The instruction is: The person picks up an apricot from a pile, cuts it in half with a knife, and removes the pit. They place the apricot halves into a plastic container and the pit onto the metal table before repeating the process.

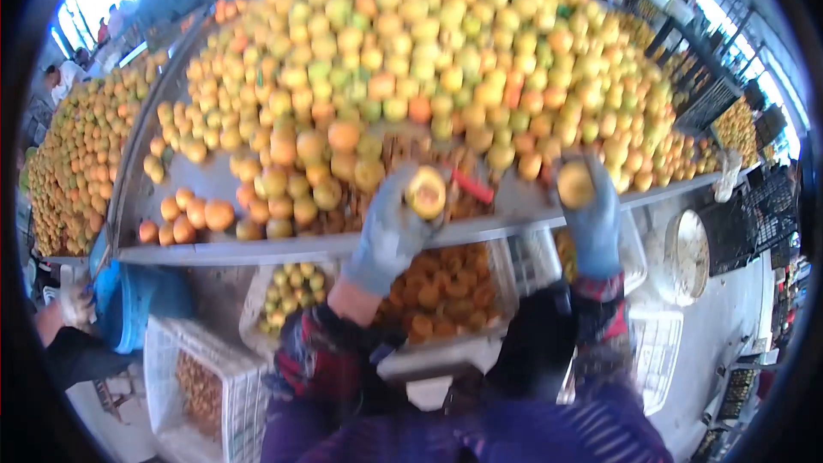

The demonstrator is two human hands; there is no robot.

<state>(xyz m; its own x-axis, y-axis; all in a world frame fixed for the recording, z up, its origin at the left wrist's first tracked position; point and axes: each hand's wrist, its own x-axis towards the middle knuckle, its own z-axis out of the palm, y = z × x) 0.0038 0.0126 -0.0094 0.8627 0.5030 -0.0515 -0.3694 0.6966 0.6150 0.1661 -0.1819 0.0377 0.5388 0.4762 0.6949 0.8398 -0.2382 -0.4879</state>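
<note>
My left hand (pixel 390 227), in a blue-grey glove, holds a cut fruit half (pixel 426 192) with its hollow, darker centre facing up. To the right, my right hand (pixel 591 219), gloved the same way, grips another yellow-orange fruit piece (pixel 575 185). Both hands are above the front edge of a metal table (pixel 326 247). A red-handled tool (pixel 472 187) lies on the table between them. Brown scraps surround it, and a large heap of yellow-orange fruit (pixel 429 43) rises behind.
Below the edge are a crate of orange fruit pieces (pixel 441 287), a crate of greenish fruit (pixel 293 287) and a white crate (pixel 243 403) with brown scraps. A blue bin (pixel 129 309) and another person's gloved hand (pixel 75 304) are at the left. A white bucket (pixel 687 257) stands right.
</note>
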